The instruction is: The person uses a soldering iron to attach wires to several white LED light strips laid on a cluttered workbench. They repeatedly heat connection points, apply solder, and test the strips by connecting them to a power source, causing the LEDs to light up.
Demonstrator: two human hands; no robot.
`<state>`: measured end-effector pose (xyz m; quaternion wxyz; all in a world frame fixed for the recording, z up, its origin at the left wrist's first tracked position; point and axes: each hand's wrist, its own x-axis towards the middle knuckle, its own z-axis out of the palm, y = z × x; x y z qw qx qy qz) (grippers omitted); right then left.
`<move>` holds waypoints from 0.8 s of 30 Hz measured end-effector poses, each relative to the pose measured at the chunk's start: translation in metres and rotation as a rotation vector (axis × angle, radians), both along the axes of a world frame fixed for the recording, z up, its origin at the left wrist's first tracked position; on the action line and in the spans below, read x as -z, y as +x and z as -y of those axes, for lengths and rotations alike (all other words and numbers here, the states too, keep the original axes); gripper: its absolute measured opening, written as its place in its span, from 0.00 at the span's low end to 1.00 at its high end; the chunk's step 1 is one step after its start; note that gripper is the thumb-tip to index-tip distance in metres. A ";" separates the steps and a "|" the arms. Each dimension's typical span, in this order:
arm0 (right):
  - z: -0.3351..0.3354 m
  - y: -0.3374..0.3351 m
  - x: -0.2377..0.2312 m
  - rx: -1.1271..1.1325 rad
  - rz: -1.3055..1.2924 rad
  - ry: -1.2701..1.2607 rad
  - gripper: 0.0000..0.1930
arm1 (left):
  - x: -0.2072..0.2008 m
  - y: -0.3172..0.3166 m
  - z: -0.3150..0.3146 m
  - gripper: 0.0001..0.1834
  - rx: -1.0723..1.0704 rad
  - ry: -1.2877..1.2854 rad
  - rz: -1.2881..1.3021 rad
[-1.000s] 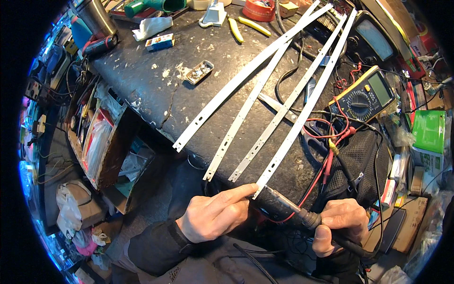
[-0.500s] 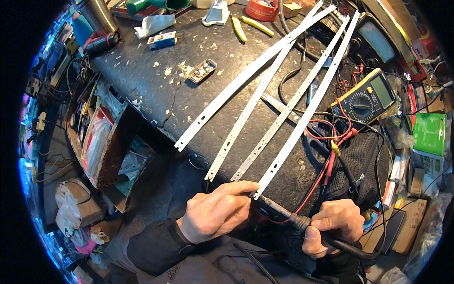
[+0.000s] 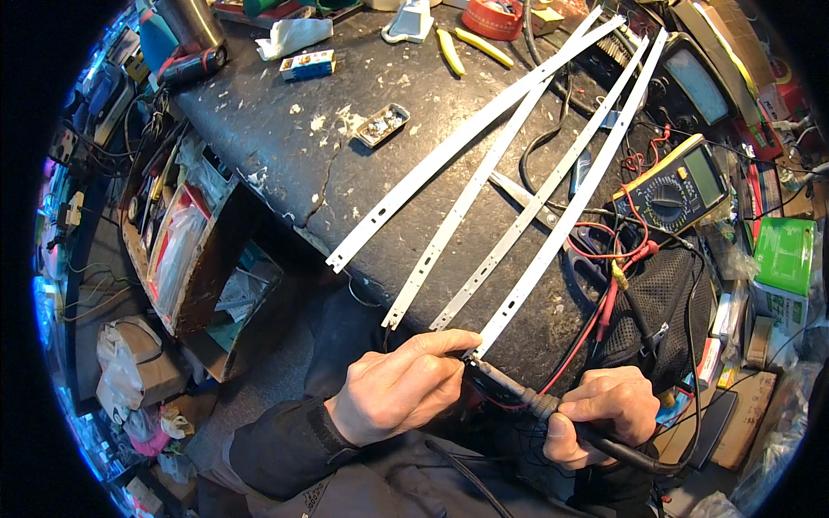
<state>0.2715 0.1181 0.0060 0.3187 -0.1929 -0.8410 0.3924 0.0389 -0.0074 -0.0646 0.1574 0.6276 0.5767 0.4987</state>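
My right hand (image 3: 609, 410) grips a soldering iron (image 3: 541, 404) by its handle, the metal tip angled up to the left. That tip meets, or nearly meets, the near end of the rightmost white LED strip (image 3: 560, 237). My left hand (image 3: 401, 387) is closed beside the same end, its index fingertip at the strip's corner; what it pinches is hidden. To the left lie more long strips: a grey-white strip (image 3: 509, 237), a pale strip (image 3: 462, 207) with a dark wire at its near end, and a white strip (image 3: 414, 192).
A small tin (image 3: 381, 127) of shiny bits sits on the dark worktop (image 3: 276, 164). Yellow-handled pliers (image 3: 484, 47) lie farther back. A yellow-edged multimeter (image 3: 678, 190), red leads (image 3: 604, 315) and a black mesh pouch (image 3: 665, 302) crowd the right. An open drawer (image 3: 207, 259) stands left.
The view has shifted slightly, so the worktop things appear a little farther right. Both hands and the soldering iron keep nearly the same pose at the strip's end.
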 end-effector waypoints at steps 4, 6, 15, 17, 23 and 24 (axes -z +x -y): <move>0.000 0.000 -0.001 0.011 0.023 0.002 0.09 | 0.001 0.001 -0.001 0.10 0.005 0.010 0.026; 0.000 0.000 0.000 0.015 0.020 0.005 0.08 | 0.001 0.001 -0.001 0.10 0.004 0.001 0.042; -0.001 -0.002 0.003 0.007 -0.001 0.040 0.09 | 0.002 0.002 -0.001 0.07 0.007 0.019 0.038; -0.002 -0.002 0.002 0.001 0.008 0.042 0.09 | 0.001 0.002 -0.001 0.09 0.001 0.001 0.035; -0.001 -0.003 0.003 0.010 0.003 0.066 0.09 | -0.004 0.003 0.001 0.09 -0.020 -0.034 -0.006; -0.001 -0.004 0.003 0.014 0.004 0.069 0.09 | -0.004 0.004 0.001 0.09 -0.025 -0.033 -0.014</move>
